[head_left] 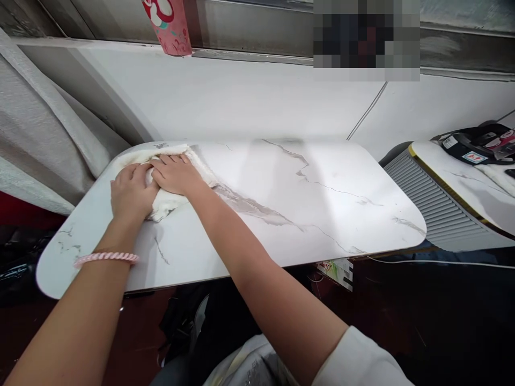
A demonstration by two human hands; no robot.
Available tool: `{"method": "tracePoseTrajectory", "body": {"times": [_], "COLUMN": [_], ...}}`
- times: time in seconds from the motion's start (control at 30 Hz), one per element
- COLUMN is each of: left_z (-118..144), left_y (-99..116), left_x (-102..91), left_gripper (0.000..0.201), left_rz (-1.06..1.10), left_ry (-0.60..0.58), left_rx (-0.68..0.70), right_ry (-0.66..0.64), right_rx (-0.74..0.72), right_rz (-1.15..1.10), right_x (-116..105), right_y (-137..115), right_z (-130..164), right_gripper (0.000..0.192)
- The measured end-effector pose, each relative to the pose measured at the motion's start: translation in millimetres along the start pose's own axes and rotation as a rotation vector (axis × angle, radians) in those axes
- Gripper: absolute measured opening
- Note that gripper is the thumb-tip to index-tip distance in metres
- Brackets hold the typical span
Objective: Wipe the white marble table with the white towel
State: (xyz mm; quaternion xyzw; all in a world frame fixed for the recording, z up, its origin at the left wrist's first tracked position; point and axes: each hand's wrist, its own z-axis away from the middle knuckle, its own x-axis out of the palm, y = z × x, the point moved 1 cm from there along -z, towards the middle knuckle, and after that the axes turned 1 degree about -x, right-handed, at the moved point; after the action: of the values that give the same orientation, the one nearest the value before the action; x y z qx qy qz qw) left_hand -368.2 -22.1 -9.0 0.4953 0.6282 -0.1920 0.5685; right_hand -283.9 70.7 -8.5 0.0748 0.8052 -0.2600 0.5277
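A white, fluffy cloth [171, 206] lies bunched on the left part of a white marble-patterned table [281, 230]. My left hand [131, 193], below a pink-and-white twisted band at the wrist, is closed on the cloth's left side. Beside it, my right hand [175, 174] reaches across from the right and grips the cloth from above, fingers bent a little. The two hands touch or nearly touch at the thumbs. Parts of the cloth are hidden under both palms.
Grey curtain fabric [52, 102] hangs against the table's left end. A pink patterned container [173, 32] stands on the window ledge behind. To the right are a ribbed grey unit [426, 198] and a second marble-patterned top with black items [477, 147]. A white cable [434, 261] runs below.
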Motion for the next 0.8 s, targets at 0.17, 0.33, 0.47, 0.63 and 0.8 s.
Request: {"method": "tracePoseTrajectory", "body": {"times": [0.17,0.33,0.47,0.63,0.8], "left_z": [16,21,42,96,144], "left_y": [80,191,293,392,422], "left_x": [18.8,60.7,96.0,109.7,101.4], "left_gripper": [0.054,0.050,0.049,0.052,0.049], "left_rz": [-0.010,0.120,0.263,0.280,0.333], "left_ry": [-0.031,-0.088,-0.178,-0.350,-0.357], "left_rx": [0.007,0.170,0.371,0.534,0.772], "right_ry": [-0.029,0.028,0.140,0.274,0.389], "right_rx": [0.044,0.217,0.379,0.510,0.660], "right_rz": [0.020,0.090,0.159,0.202,0.236], "right_x": [-42,-95,-145,-198,-217], "right_y": [51,135,203,245,225], "right_z": [43,116,203,314,389], "right_gripper": [0.044,0.050,0.051,0.046,0.044]}}
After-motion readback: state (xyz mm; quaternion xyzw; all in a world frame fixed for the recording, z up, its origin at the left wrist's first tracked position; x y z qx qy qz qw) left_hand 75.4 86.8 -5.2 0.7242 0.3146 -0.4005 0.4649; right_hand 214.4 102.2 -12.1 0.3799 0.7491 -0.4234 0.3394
